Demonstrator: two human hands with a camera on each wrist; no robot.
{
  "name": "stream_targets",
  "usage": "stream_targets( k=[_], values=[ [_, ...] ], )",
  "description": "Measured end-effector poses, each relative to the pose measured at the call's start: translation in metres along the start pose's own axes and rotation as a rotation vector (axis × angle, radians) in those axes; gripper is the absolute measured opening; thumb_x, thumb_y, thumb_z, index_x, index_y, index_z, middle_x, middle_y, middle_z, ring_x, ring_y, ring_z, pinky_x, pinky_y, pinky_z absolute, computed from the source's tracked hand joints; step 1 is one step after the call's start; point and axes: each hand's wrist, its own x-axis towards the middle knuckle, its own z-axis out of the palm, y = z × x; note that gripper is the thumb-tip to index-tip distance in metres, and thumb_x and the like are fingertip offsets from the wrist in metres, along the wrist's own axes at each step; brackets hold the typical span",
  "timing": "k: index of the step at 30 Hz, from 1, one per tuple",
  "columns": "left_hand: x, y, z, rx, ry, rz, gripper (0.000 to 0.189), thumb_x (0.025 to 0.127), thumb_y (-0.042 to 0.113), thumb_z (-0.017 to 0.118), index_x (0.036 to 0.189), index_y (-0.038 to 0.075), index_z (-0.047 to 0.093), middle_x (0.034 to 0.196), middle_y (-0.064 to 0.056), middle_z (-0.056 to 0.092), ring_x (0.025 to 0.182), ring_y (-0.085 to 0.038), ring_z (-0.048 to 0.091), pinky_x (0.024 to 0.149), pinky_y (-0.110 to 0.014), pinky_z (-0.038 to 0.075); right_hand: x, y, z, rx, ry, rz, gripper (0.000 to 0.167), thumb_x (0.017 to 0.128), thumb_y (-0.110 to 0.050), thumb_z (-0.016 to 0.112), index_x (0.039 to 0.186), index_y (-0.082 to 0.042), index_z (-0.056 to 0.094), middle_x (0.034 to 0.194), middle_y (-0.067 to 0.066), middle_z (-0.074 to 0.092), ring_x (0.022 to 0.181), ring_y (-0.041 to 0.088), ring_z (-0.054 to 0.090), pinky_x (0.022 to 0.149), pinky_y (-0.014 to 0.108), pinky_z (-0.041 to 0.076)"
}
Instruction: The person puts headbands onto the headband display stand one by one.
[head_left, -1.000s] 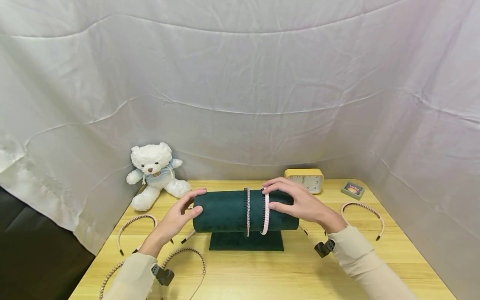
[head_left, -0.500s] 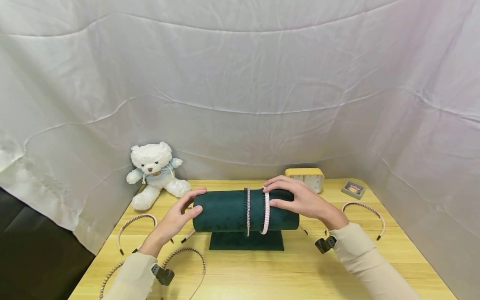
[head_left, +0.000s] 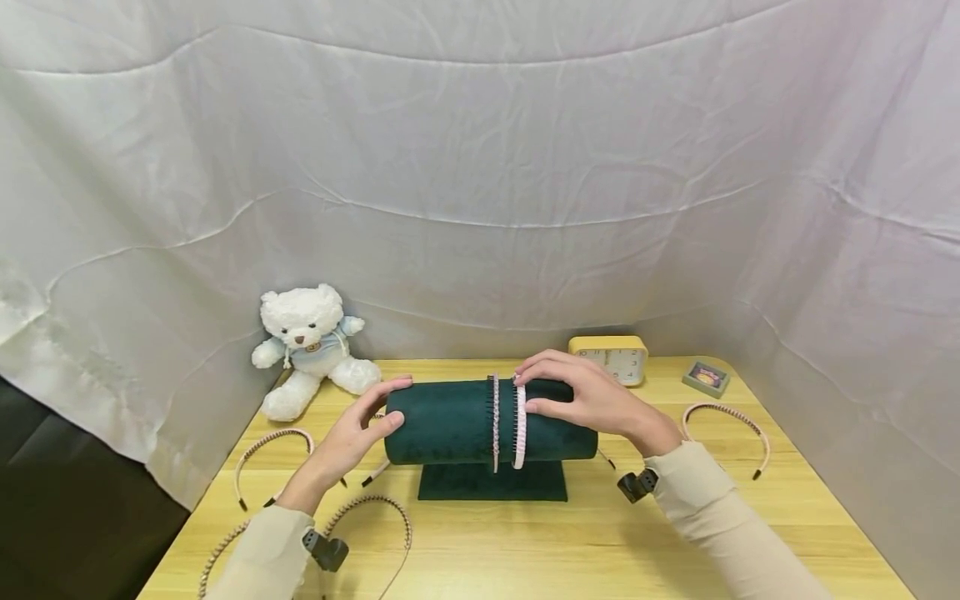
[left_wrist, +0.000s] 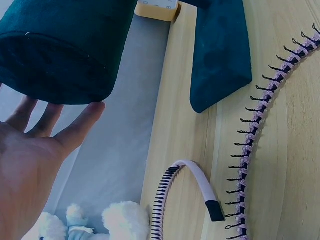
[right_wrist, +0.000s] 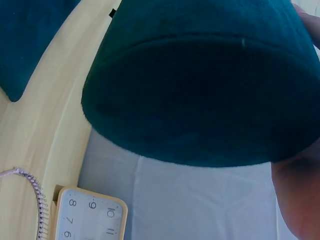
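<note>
- Head view: shows a wide pink headband (head_left: 521, 429) looped over a dark green roll (head_left: 442, 421), right of the roll's middle and just beside a narrow headband (head_left: 495, 425) on the same roll.
- Shows the right hand (head_left: 588, 398) with bent fingers over the wide band's top and thumb against its right edge, seeming to pinch it; hidden at the contact itself by the roll in the right wrist view.
- Shows the left hand (head_left: 348, 437) with fingers spread apart and nearly straight, touching the rim of the roll's left end and gripping no headband.
- Judged to be at the step of adjusting the wide band's place along the roll; appears to call for an even, gentle touch at the top, with a steady roll, then for release.
- Raised on a green base (head_left: 492, 485) around the middle of the table (head_left: 600, 550).
- Limited for room leftward by the narrow band, leaving only a thin gap; likely to snag on the teeth if crossed.
- Strewn around: a headband by the left edge (head_left: 283, 432), a beaded headband toward the near edge (head_left: 371, 499), close by the left sleeve (head_left: 262, 550), and a headband by the right edge (head_left: 720, 407).
- Backed by a white teddy bear (head_left: 315, 358) at the far-left corner, a yellow clock (head_left: 626, 367) along the far edge, partly covered by the right hand, and a small grey box (head_left: 705, 380) at the far-right corner.
</note>
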Motion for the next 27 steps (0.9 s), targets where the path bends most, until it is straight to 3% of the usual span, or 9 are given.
stream_targets(
  k=[16,27],
  values=[
    [-0.001,0.002,0.000,0.000,-0.007,0.016,0.051,0.113,0.020,0.058,0.163,0.016,0.048,0.175,-0.013,0.037,0.165,-0.050,0.020,0.128,-0.077,0.018,0.011,-0.003,0.003,-0.041,-0.036,-0.067,0.031,0.101,-0.031,0.081,0.130,-0.025,0.075,0.140,-0.006,0.070,0.127,0.015,0.068,0.104,0.046,0.060],
    [0.000,0.003,0.000,0.010,-0.007,0.015,0.051,0.113,0.020,0.058,0.163,0.018,0.049,0.176,-0.012,0.036,0.165,-0.050,0.021,0.128,-0.078,0.019,0.013,-0.005,0.003,-0.036,-0.056,-0.082,0.031,0.102,-0.030,0.080,0.131,-0.023,0.073,0.141,-0.006,0.069,0.131,0.014,0.066,0.108,0.045,0.059]
  ],
)
